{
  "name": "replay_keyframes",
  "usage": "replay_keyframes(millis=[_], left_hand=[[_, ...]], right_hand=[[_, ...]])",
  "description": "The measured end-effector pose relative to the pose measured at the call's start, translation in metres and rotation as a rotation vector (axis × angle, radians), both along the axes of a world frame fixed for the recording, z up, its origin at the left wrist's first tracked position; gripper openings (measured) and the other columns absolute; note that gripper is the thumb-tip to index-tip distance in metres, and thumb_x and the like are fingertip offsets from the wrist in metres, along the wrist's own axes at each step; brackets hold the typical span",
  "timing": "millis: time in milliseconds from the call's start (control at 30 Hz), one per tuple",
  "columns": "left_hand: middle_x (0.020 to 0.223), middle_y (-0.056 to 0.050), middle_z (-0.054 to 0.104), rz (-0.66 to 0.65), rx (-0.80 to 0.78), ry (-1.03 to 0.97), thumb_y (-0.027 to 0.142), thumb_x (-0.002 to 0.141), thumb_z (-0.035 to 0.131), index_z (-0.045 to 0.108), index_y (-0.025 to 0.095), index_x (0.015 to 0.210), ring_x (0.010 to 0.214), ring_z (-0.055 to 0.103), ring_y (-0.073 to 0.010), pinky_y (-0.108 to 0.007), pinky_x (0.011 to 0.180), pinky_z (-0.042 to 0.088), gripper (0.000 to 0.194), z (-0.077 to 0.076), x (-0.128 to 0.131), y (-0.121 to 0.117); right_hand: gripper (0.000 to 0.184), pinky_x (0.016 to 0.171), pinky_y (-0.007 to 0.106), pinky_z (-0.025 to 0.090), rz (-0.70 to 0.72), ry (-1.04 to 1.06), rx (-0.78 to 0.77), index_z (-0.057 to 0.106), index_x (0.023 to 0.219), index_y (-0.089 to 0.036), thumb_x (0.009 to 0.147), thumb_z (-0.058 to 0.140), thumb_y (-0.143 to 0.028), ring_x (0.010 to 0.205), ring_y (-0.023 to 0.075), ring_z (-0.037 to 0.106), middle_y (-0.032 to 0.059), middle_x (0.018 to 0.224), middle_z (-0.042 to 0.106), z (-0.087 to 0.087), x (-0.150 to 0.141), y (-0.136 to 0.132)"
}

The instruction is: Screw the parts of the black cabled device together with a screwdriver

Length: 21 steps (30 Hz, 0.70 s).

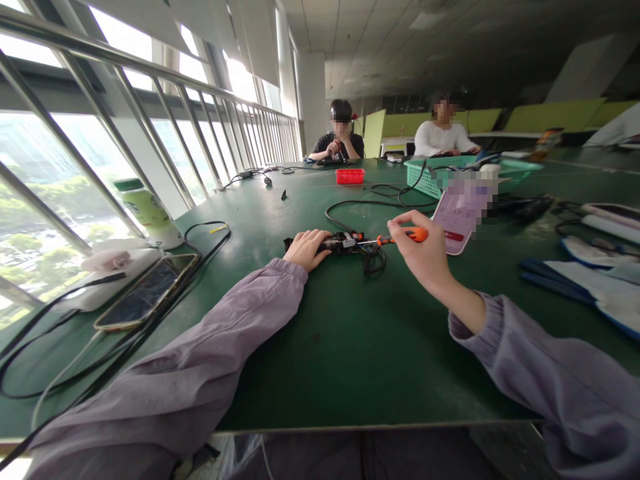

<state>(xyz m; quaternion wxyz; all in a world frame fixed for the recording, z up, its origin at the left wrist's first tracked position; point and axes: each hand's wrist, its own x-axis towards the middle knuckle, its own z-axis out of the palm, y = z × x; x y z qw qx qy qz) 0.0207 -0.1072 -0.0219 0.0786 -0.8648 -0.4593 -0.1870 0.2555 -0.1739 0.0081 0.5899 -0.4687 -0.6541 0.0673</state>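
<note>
On the green table point(320, 360) lies a long black device point(345, 245) with its inner parts partly exposed; I cannot make out its exact kind. Its left part is under my left hand point(307, 249), whose fingers wrap over it and press it down. My right hand point(424, 252) grips an orange-and-black screwdriver point(415, 234) by the handle. The screwdriver's thin shaft points left, its tip at the device's right part. A black cord point(375, 259) lies coiled just beside that end, below the shaft.
Behind my right hand, a phone point(457, 217) leans near a green basket point(423, 177) of items. A small red box point(350, 176) stands farther back. Gloves point(590, 283) lie right; a phone point(147, 293), cables and a bottle point(150, 212) left. Two people point(340, 143) sit across.
</note>
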Motion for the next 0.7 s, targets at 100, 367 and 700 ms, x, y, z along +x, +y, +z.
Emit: replay_keyframes(millis=[100, 367, 700], left_hand=[[0.114, -0.009, 0.058, -0.002, 0.001, 0.004, 0.034, 0.087, 0.048, 0.048, 0.017, 0.120, 0.106, 0.052, -0.0257, -0.039, 0.093, 0.037, 0.037, 0.0000, 0.0000, 0.0003], [0.116, -0.010, 0.057, 0.006, -0.007, 0.013, 0.033, 0.087, 0.048, 0.047, 0.016, 0.122, 0.107, 0.052, -0.0261, -0.039, 0.091, 0.039, 0.038, 0.0009, -0.0001, -0.0003], [0.115, -0.009, 0.058, 0.003, -0.013, -0.004, 0.033, 0.087, 0.049, 0.048, 0.017, 0.121, 0.106, 0.053, -0.0254, -0.039, 0.091, 0.039, 0.037, 0.0012, 0.0002, -0.0003]], right_hand=[[0.014, 0.055, 0.025, 0.041, 0.056, 0.013, 0.065, 0.055, 0.085, -0.021, 0.072, 0.057, -0.026, 0.062, 0.0120, 0.053, -0.0017, 0.073, 0.056, -0.0001, -0.0006, -0.0006], [0.014, 0.051, 0.026, 0.036, -0.051, 0.076, -0.023, 0.053, 0.082, -0.021, 0.077, 0.053, -0.035, 0.050, 0.0112, 0.045, -0.0052, 0.055, 0.046, 0.0029, 0.0009, -0.0005], [0.022, 0.058, 0.027, 0.040, 0.037, 0.065, 0.030, 0.052, 0.091, -0.022, 0.071, 0.060, -0.029, 0.058, 0.0119, 0.050, -0.0046, 0.065, 0.051, -0.0006, 0.0015, 0.0027]])
